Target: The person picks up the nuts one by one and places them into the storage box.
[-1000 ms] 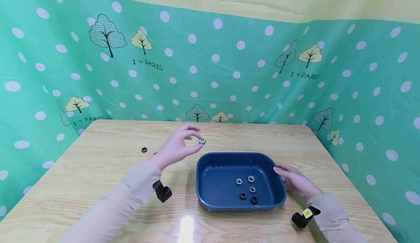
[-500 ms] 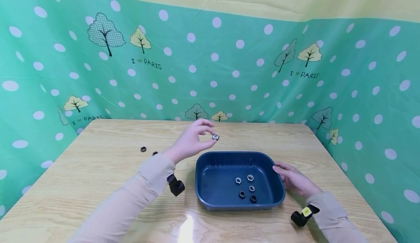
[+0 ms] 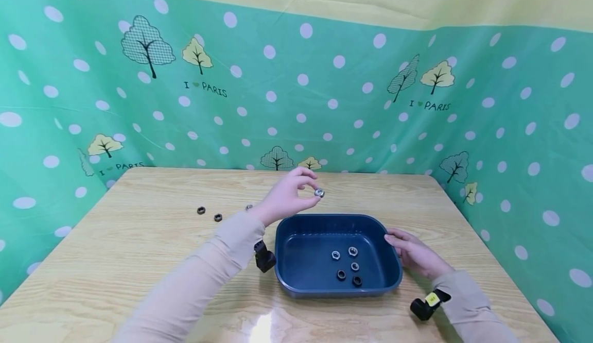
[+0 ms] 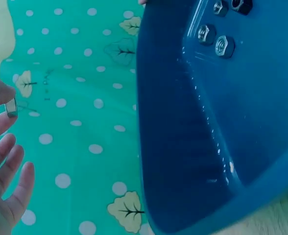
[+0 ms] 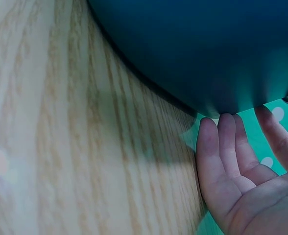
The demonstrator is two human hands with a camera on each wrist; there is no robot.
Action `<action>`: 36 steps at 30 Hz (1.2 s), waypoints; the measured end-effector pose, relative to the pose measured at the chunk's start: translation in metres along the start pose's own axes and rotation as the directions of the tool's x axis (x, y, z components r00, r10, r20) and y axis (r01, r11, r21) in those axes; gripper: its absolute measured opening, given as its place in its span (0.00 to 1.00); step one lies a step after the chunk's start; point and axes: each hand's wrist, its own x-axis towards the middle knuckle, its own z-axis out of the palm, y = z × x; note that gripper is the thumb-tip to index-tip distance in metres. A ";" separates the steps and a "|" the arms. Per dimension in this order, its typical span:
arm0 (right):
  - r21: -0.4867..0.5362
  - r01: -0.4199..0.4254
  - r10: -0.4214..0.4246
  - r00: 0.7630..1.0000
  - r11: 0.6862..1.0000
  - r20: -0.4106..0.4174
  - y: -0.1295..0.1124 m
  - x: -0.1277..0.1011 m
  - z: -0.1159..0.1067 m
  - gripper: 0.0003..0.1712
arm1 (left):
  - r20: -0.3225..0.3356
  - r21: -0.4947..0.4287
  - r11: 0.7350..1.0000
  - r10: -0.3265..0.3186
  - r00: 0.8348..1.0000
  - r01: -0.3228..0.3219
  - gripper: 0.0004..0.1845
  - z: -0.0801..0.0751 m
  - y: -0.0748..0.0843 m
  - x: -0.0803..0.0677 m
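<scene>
Between thumb and forefinger my left hand [image 3: 289, 194] pinches a silver hex nut [image 3: 319, 192], held up above the far rim of a dark blue tray [image 3: 296, 281]. The left wrist view shows that nut [image 4: 11, 106] edge-on at the fingertips, the other fingers spread. Inside the tray lie several nuts: silver ones such as this nut [image 3: 353, 251] and dark ones such as this nut [image 3: 357, 280]. At the tray's right side rests my right hand [image 3: 417, 254]; its fairly straight fingers [image 5: 210, 137] touch the outer wall in the right wrist view.
On the wooden table [image 3: 139, 260], left of the tray, lie two dark nuts, one [image 3: 201, 210] beside the other [image 3: 218, 218]. Another nut [image 3: 249, 207] is partly hidden behind my left wrist. A green dotted cloth [image 3: 250, 101] hangs behind the table.
My left hand has moved right with the silver nut, from left of the tray to above its far rim. A nut behind the wrist has come into view. My right hand stays at the tray.
</scene>
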 end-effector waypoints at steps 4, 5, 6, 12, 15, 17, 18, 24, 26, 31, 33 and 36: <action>-0.006 -0.007 0.007 1.000 1.000 -0.008 0.000 0.001 0.000 0.36 | 0.012 -0.006 1.000 0.006 1.000 -0.006 0.06 0.008 0.001 0.004; -0.009 -0.009 0.009 1.000 1.000 -0.010 0.000 0.001 0.000 0.38 | 0.014 -0.013 1.000 0.010 1.000 -0.010 0.06 0.009 0.002 0.005; -0.012 -0.010 0.010 1.000 1.000 -0.011 0.000 0.001 0.000 0.38 | 0.013 -0.011 1.000 0.016 1.000 -0.016 0.06 0.010 0.002 0.006; -0.024 -0.008 0.007 1.000 1.000 -0.011 -0.001 0.001 0.000 0.39 | -0.025 -0.022 0.999 0.034 0.999 -0.035 0.07 0.017 0.002 0.011; -0.024 -0.005 0.005 1.000 1.000 -0.011 -0.001 0.001 0.000 0.39 | -0.034 -0.033 0.999 0.024 0.999 -0.025 0.07 0.022 0.000 0.013; -0.023 -0.001 0.001 1.000 1.000 -0.006 -0.001 0.001 -0.001 0.37 | -0.027 -0.030 0.999 0.022 0.999 -0.022 0.06 0.026 -0.002 0.014; -0.022 0.001 -0.001 1.000 1.000 -0.004 -0.001 0.001 -0.001 0.36 | -0.021 -0.027 0.999 0.023 1.000 -0.023 0.06 0.028 -0.002 0.014; -0.009 0.006 -0.006 1.000 1.000 0.003 0.001 0.001 -0.002 0.34 | 0.004 -0.021 0.999 0.031 1.000 -0.030 0.07 0.038 -0.001 0.015; -0.009 0.006 -0.006 1.000 1.000 0.003 0.001 0.001 -0.002 0.35 | 0.015 -0.023 1.000 0.021 1.000 -0.021 0.07 0.040 -0.001 0.014; -0.016 0.001 -0.001 1.000 1.000 0.000 0.002 0.002 -0.002 0.36 | 0.080 -0.001 1.000 0.020 0.997 -0.020 0.06 0.046 -0.003 0.012; -0.018 0.000 0.000 1.000 1.000 0.000 0.002 0.002 -0.003 0.36 | 0.111 0.029 0.999 0.043 0.993 -0.046 0.05 0.048 -0.004 0.011; -0.017 0.001 -0.001 1.000 1.000 0.001 0.002 0.003 -0.003 0.37 | 0.158 0.069 0.994 0.068 0.985 -0.080 0.05 0.052 -0.005 0.010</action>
